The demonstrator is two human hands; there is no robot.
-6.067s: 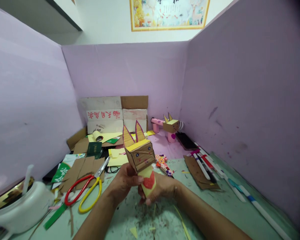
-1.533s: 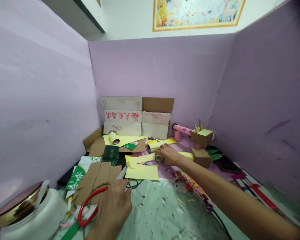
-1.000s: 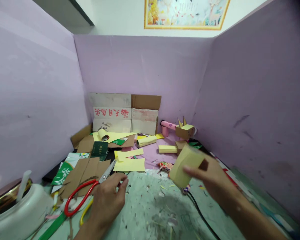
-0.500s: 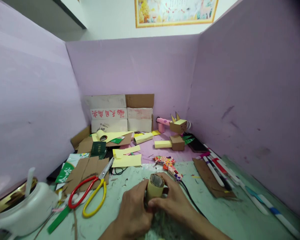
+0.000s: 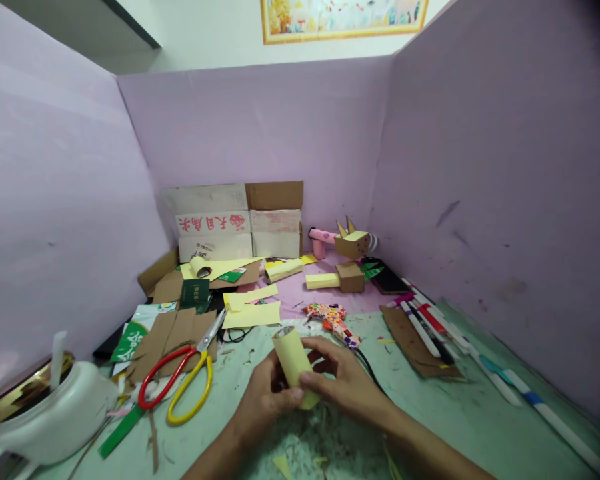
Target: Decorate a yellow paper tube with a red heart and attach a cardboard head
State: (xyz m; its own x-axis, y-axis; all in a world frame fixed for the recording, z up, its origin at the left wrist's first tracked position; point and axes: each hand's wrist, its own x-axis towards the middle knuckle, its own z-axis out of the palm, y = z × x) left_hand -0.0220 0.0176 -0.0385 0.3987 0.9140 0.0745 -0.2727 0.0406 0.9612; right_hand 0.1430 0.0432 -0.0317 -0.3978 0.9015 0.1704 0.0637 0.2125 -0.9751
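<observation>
Between my two hands is a cardboard tube (image 5: 293, 363) covered in pale yellow paper, tilted with its open end up and to the left. My left hand (image 5: 265, 393) grips its lower left side, thumb across the front. From the right, my right hand (image 5: 333, 373) holds it with the thumb on the front and the fingers curled behind. Just beyond the hands lies a flower-patterned glue gun (image 5: 333, 323) with a black cord. To the left rest large scissors (image 5: 180, 373) with one red and one yellow handle, blades pointing away.
Yellow paper pieces (image 5: 250, 315), cardboard scraps (image 5: 173, 340) and a green booklet (image 5: 195, 293) lie at left. A cardboard box with a yellow arm (image 5: 350, 277) and a pink-bodied figure (image 5: 353, 243) stand behind. Markers (image 5: 420, 330) line the right; a white pot (image 5: 55, 410) stands near left.
The tube has gone from nearly upright to leaning left, so its yellow side shows more. My right fingers have spread more along it. The view has shifted slightly.
</observation>
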